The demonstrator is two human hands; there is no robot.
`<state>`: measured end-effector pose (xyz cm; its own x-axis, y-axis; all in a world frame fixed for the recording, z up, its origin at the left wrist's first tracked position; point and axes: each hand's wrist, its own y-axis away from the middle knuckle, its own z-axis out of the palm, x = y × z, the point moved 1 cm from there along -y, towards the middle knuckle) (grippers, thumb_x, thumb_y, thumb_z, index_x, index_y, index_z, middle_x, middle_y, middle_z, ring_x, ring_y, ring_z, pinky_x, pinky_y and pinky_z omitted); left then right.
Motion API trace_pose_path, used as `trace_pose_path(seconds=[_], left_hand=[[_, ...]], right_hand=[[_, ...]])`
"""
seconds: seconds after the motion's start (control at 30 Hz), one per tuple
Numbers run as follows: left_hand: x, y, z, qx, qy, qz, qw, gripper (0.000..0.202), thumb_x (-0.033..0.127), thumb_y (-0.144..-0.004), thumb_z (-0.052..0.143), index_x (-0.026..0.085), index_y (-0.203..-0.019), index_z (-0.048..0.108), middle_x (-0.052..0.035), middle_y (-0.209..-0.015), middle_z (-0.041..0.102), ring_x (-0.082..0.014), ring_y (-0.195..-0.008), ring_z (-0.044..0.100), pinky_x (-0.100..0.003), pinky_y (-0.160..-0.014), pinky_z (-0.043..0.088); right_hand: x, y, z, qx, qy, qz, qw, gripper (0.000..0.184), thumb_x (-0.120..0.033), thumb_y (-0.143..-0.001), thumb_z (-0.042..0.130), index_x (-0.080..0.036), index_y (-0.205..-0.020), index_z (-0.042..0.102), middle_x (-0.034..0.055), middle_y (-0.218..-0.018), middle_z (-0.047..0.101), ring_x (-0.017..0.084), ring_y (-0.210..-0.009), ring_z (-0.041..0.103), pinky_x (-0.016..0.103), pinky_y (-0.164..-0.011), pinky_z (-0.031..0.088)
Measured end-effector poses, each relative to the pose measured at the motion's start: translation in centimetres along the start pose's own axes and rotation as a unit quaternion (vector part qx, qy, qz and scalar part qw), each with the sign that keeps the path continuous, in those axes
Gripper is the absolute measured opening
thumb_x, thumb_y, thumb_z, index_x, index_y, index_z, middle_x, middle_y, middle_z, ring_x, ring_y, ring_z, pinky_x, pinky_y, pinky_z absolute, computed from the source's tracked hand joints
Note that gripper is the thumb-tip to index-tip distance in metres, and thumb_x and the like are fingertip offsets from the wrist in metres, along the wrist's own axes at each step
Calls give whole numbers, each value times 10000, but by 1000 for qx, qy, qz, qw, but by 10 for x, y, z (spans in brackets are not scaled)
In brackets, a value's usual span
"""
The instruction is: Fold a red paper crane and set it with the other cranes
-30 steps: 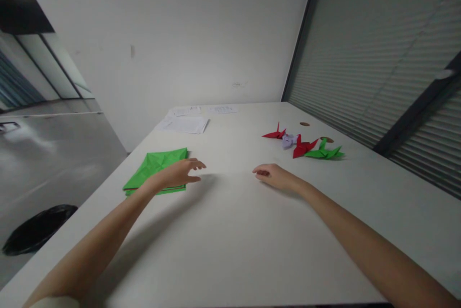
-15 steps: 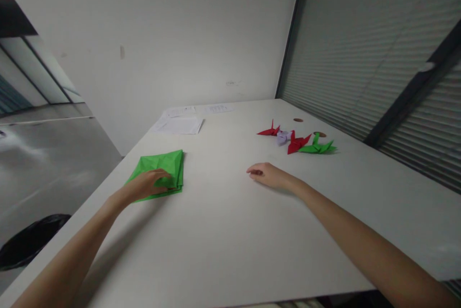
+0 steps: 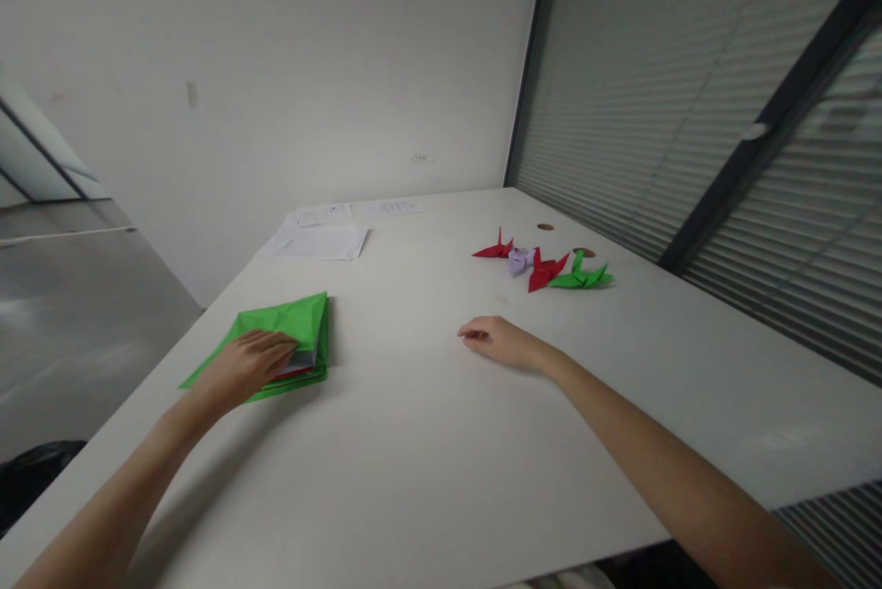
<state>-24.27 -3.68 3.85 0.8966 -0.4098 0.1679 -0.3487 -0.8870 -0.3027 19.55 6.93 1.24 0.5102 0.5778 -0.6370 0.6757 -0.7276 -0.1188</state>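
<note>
My left hand [image 3: 244, 367] lies on a stack of paper sheets [image 3: 298, 324] with a green sheet on top, near the white table's [image 3: 427, 442] left edge. Its fingertips are tucked into the stack's near right edge, lifting the green top sheets so that pale and red sheets show beneath. My right hand [image 3: 497, 340] rests on the table near the middle, fingers loosely curled, holding nothing. Beyond it sit several folded paper cranes: a red crane [image 3: 493, 249], a lilac crane [image 3: 518, 260], another red crane [image 3: 546, 269] and a green crane [image 3: 580, 277].
White printed sheets [image 3: 321, 240] lie at the table's far left, by the wall. Two round holes [image 3: 545, 227] are in the tabletop near the window blinds on the right. A black bin [image 3: 28, 479] stands on the floor to the left.
My left hand swung left from above the table onto the green stack and dug its fingers into the edge. My right hand stayed put. The view turned a little to the right.
</note>
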Motion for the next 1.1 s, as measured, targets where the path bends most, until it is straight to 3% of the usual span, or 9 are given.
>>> trace_pose_path(seconds=[0.17,0.27,0.4,0.53,0.67,0.77,0.87,0.97,1.1], left_hand=[[0,0,3,-39,-15,-19,999,329,480,-848,488,257,-865,729,-73,-953,738,-282,-900,667,-362,-835,484],[1,4,4,-22,-38,-21,999,343,483,-864,470,256,-893,725,-58,-966,740,-278,-888,677,-350,-795,498],[17,2,-16,150,-119,-20,981,286,404,-914,428,265,-988,667,-8,-1032,719,-242,-904,665,-383,-840,491],[59,-14,-57,405,-109,-100,902,213,369,-926,441,250,-1016,593,4,-781,664,-182,-663,619,-313,-635,463],[104,-51,-81,423,62,-132,894,203,433,-935,451,272,-989,562,58,-485,388,-99,-390,327,-250,-435,252],[122,-85,-63,373,248,-129,885,271,478,-904,493,215,-919,555,75,-476,284,-62,-372,224,-203,-393,135],[129,-111,-21,313,360,-153,866,312,490,-840,563,179,-861,548,80,-491,332,-53,-390,256,-179,-379,158],[132,-124,24,276,434,-166,842,295,472,-836,539,177,-857,538,73,-519,384,-65,-418,322,-172,-393,209],[133,-123,62,219,437,-176,855,264,434,-834,526,172,-842,558,60,-526,434,-77,-433,362,-178,-403,228]], right_hand=[[1,4,4,11,-10,13,1000,257,-277,-838,566,-166,-1024,703,110,-1017,708,210,-888,646,347,-833,487],[3,5,7,13,-20,24,999,254,-286,-831,586,-173,-1025,703,110,-1008,705,217,-879,643,361,-837,490],[0,4,3,19,-16,19,1000,246,-299,-834,587,-193,-1021,706,101,-999,698,212,-859,637,359,-824,490],[-17,5,-11,41,-29,3,999,253,-342,-849,574,-201,-1011,706,102,-1000,680,200,-863,629,341,-819,490],[-30,10,-16,44,-100,-16,994,455,-435,-744,701,-240,-1151,645,102,-1150,626,220,-986,605,369,-880,481],[-27,13,-9,41,-199,-26,979,839,-512,-656,761,-274,-1388,424,128,-1333,520,251,-1168,530,417,-974,433],[-20,14,3,55,-318,3,946,1008,-629,-607,740,-271,-1445,310,166,-1376,484,279,-1225,502,434,-964,448],[-18,16,12,103,-384,40,917,919,-624,-566,768,-272,-1353,449,133,-1297,579,272,-1185,550,422,-975,457],[-21,18,15,139,-433,110,884,586,-514,-560,817,-179,-1022,683,108,-1033,724,281,-973,670,445,-898,509]])
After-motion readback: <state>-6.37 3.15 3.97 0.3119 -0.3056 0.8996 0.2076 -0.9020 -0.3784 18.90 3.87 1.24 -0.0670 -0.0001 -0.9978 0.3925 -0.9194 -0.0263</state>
